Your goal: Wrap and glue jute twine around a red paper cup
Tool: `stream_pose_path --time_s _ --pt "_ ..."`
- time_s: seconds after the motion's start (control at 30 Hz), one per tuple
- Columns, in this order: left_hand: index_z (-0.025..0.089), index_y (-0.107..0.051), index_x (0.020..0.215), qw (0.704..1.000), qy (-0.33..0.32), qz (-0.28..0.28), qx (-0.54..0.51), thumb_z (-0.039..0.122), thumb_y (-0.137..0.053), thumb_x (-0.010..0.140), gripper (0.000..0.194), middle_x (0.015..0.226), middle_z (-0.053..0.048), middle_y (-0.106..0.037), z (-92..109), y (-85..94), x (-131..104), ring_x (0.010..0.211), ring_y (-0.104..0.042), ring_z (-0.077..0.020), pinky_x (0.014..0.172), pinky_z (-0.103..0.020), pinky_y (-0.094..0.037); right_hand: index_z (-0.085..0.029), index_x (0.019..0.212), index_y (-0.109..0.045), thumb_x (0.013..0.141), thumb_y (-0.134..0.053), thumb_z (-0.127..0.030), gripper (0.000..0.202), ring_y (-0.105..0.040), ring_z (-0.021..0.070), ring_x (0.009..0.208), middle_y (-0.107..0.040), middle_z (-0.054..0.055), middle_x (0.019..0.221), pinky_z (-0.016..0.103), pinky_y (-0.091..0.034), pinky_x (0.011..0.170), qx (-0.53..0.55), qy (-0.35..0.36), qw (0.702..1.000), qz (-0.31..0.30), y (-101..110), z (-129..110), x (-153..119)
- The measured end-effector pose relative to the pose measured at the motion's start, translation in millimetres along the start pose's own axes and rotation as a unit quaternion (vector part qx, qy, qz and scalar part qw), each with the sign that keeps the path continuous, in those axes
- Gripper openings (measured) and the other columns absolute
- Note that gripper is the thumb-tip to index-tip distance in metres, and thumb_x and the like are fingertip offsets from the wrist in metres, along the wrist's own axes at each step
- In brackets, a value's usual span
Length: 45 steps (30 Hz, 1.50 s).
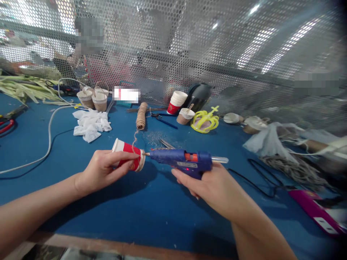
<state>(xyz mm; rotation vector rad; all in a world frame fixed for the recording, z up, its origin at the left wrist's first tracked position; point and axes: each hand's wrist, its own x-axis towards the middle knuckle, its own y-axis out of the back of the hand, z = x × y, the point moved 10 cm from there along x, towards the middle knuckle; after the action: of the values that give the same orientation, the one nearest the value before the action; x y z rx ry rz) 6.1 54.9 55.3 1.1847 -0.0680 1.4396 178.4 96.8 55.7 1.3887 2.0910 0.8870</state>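
My left hand (105,168) is closed around a red and white paper cup (126,147), tipped on its side above the blue table. A strand of twine runs from the cup to a twine roll (141,116) behind it. In my right hand (208,182) is a blue hot glue gun (173,157), its nozzle at the cup's base end near my left fingertips. A clear glue stick (220,159) pokes out of the gun's back. Whether the nozzle touches the cup I cannot tell.
White crumpled cloth (92,124), twine-wrapped cups (99,101), pliers (165,120), stacked paper cups (176,102) and a yellow crown (204,121) stand behind my hands. At right are a black cord (260,182), grey rope (292,171) and a purple power strip (316,211). A perforated metal screen (162,47) closes the back.
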Motion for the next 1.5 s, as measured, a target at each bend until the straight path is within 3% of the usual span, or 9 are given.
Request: stream_pose_path --time_s 0.27,0.6,0.8,1.0,1.27,1.37,1.43,1.5 --pt "0.011 -0.067 0.085 0.997 0.063 0.006 -0.038 0.015 -0.053 0.078 0.016 0.048 0.004 -0.064 -14 -1.9 3 0.035 -0.045 -0.0029 0.038 -0.011 -0.038 -0.024 0.053 -0.057 0.069 -0.058 -0.033 0.018 -0.048 0.0135 0.037 -0.048 -0.005 0.034 0.025 -0.037 0.039 -0.051 0.033 0.998 0.022 -1 -5 -3" --pt "0.012 -0.067 0.085 0.997 0.064 -0.001 -0.045 0.016 -0.052 0.079 0.016 0.060 -0.001 -0.070 -12 -1.8 5 0.045 -0.057 -0.0068 0.044 -0.013 -0.044 -0.024 0.053 -0.056 0.068 -0.058 -0.033 0.018 -0.048 0.0136 0.036 -0.050 -0.005 0.035 0.026 -0.040 0.042 -0.064 0.032 0.997 0.020 -3 -4 -3" --pt "0.014 -0.067 0.088 1.000 0.017 0.002 0.001 0.018 -0.053 0.078 0.018 0.057 0.000 -0.068 -5 -1.1 1 0.043 -0.055 -0.0059 0.044 -0.013 -0.042 -0.023 0.052 -0.054 0.071 -0.056 -0.033 0.021 -0.047 0.0119 0.035 -0.050 -0.005 0.035 0.024 -0.040 0.041 -0.042 0.035 0.998 0.025 2 -10 0" --pt "0.014 -0.066 0.088 0.998 -0.045 0.010 0.045 0.016 -0.053 0.078 0.017 0.059 -0.002 -0.067 8 -0.8 -3 0.043 -0.053 -0.0062 0.042 -0.014 -0.041 -0.020 0.050 -0.049 0.073 -0.054 -0.031 0.026 -0.046 0.0100 0.036 -0.048 -0.004 0.037 0.021 -0.041 0.040 -0.007 -0.019 1.000 0.009 0 -1 4" --pt "0.014 -0.066 0.087 0.997 -0.060 0.024 0.044 0.016 -0.053 0.078 0.015 0.060 -0.002 -0.068 14 3.7 -1 0.044 -0.053 -0.0058 0.044 -0.014 -0.042 -0.017 0.052 -0.048 0.073 -0.056 -0.037 0.030 -0.044 0.0082 0.036 -0.045 -0.005 0.038 0.021 -0.039 0.042 0.051 -0.052 0.997 -0.012 -2 10 15" --pt "0.014 -0.066 0.088 0.998 -0.050 0.021 0.025 0.016 -0.054 0.078 0.015 0.059 -0.001 -0.067 13 4.7 0 0.043 -0.053 -0.0051 0.044 -0.013 -0.041 -0.016 0.058 -0.048 0.072 -0.059 -0.032 0.024 -0.043 0.0065 0.038 -0.047 -0.005 0.044 0.020 -0.038 0.041 0.155 -0.040 0.987 0.018 12 19 31" --pt "0.013 -0.066 0.087 0.999 -0.033 0.028 0.009 0.016 -0.054 0.077 0.015 0.055 0.000 -0.066 10 6.6 1 0.042 -0.051 -0.0048 0.043 -0.012 -0.040 -0.015 0.068 -0.052 0.069 -0.063 -0.027 0.016 -0.047 0.0065 0.045 -0.052 -0.004 0.054 0.019 -0.041 0.045 0.208 -0.042 0.974 0.076 29 33 46" --pt "0.012 -0.067 0.086 0.999 -0.016 0.039 -0.004 0.016 -0.054 0.077 0.016 0.050 0.001 -0.063 6 9.1 2 0.039 -0.048 -0.0044 0.041 -0.012 -0.039 -0.015 0.071 -0.054 0.073 -0.061 -0.027 0.014 -0.050 0.0066 0.052 -0.056 -0.001 0.062 0.018 -0.043 0.049 0.186 -0.067 0.972 0.125 43 53 63"
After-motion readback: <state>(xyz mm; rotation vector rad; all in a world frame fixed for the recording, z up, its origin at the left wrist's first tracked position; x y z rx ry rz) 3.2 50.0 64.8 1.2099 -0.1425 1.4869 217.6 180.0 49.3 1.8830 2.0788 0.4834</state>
